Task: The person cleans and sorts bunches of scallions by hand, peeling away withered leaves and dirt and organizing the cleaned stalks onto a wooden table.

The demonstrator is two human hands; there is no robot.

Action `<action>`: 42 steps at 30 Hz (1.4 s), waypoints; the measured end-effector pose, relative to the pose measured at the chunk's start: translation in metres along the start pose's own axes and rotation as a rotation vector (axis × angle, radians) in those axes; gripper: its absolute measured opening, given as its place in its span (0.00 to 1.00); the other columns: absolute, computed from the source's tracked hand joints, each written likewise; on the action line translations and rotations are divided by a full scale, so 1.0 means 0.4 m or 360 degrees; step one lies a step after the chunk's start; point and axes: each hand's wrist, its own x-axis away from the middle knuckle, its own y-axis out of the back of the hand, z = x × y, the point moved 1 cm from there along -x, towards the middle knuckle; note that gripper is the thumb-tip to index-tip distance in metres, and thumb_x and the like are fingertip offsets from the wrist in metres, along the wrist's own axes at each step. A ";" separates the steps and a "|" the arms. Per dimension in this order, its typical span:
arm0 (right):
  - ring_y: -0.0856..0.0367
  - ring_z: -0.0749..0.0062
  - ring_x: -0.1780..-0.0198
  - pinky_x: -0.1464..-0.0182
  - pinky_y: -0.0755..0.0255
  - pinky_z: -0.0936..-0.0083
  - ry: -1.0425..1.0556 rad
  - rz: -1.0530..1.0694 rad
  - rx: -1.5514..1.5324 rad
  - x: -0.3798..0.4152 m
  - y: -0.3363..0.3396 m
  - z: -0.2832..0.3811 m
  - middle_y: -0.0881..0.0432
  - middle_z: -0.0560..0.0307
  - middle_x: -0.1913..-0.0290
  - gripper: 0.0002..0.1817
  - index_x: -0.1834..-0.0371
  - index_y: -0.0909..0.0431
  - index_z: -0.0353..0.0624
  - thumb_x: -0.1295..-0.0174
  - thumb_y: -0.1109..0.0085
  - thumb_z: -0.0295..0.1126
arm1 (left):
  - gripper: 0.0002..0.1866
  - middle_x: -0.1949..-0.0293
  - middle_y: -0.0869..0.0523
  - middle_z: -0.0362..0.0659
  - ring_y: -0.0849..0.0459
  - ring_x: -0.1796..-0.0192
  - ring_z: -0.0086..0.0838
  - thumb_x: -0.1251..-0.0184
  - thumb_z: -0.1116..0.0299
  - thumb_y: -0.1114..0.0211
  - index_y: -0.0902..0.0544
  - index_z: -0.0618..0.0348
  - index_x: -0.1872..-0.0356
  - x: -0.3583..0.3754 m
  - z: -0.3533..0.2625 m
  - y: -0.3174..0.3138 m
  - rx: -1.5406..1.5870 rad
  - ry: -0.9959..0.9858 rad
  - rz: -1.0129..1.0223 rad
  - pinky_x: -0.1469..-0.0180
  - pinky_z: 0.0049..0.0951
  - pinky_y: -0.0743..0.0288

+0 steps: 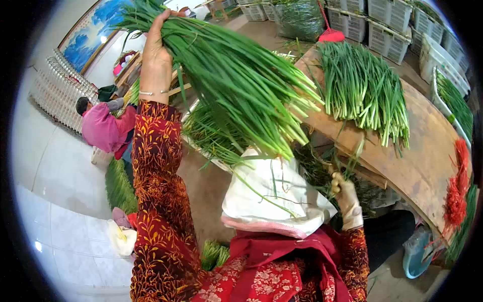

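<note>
My left hand [157, 58], bare with a bracelet at the wrist, is raised and closed around the leafy end of a big bunch of green chives [236, 80]. Their pale cut ends point to the lower right, above a white cloth [271, 194] on my lap. Lower on the right, my right hand [347, 199] wears a pale glove, its fingers closed on a few loose chive stalks [356, 156]. Trimmed chives [370, 90] lie in a pile on the wooden board [422, 136] beside me.
Red ties [457, 186] hang over the board's right edge. A blue basin [417, 254] stands on the floor below. White crates [387, 40] are stacked at the back. At left, a person in pink [108, 126] sits near more chives [119, 186].
</note>
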 end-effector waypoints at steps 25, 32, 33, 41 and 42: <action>0.34 0.85 0.76 0.75 0.36 0.88 0.0452 0.0979 -0.0315 0.000 -0.406 0.268 0.23 0.58 0.61 0.21 0.49 0.30 0.41 0.44 0.39 0.36 | 0.21 0.65 0.19 0.47 0.19 0.60 0.31 0.41 0.63 0.40 0.34 0.62 0.50 0.048 -0.023 -0.143 -0.0192 -0.0190 0.0227 0.57 0.35 0.22; 0.45 0.90 0.85 0.85 0.50 0.90 0.0419 0.0970 -0.0187 0.022 -0.230 0.225 0.34 0.71 0.81 0.15 0.75 0.33 0.49 0.39 0.48 0.46 | 0.11 0.67 0.18 0.46 0.18 0.64 0.31 0.38 0.64 0.43 0.22 0.63 0.69 0.054 -0.008 -0.114 -0.0389 -0.0155 -0.0028 0.60 0.30 0.21; 0.45 0.91 0.86 0.87 0.51 0.90 0.0405 0.0826 -0.0397 -0.004 -0.170 0.183 0.37 0.74 0.83 0.14 0.76 0.33 0.51 0.38 0.49 0.45 | 0.10 0.67 0.19 0.45 0.18 0.64 0.31 0.38 0.65 0.44 0.23 0.63 0.66 0.053 -0.008 -0.102 -0.0371 -0.0114 -0.0061 0.60 0.29 0.21; 0.27 0.78 0.53 0.58 0.31 0.83 0.0293 0.1050 0.0196 -0.095 -0.297 0.058 0.26 0.56 0.48 0.29 0.40 0.36 0.38 0.40 0.44 0.43 | 0.08 0.68 0.19 0.46 0.19 0.64 0.33 0.38 0.66 0.44 0.24 0.61 0.69 0.044 0.006 -0.086 -0.0171 -0.0024 -0.0295 0.60 0.34 0.21; 0.27 0.77 0.52 0.55 0.31 0.80 0.0294 0.1158 0.0053 -0.093 -0.328 0.072 0.25 0.58 0.50 0.27 0.41 0.35 0.40 0.41 0.43 0.41 | 0.08 0.68 0.19 0.46 0.19 0.63 0.33 0.39 0.66 0.43 0.24 0.61 0.69 0.082 0.011 -0.129 -0.0281 -0.0118 -0.0366 0.60 0.35 0.21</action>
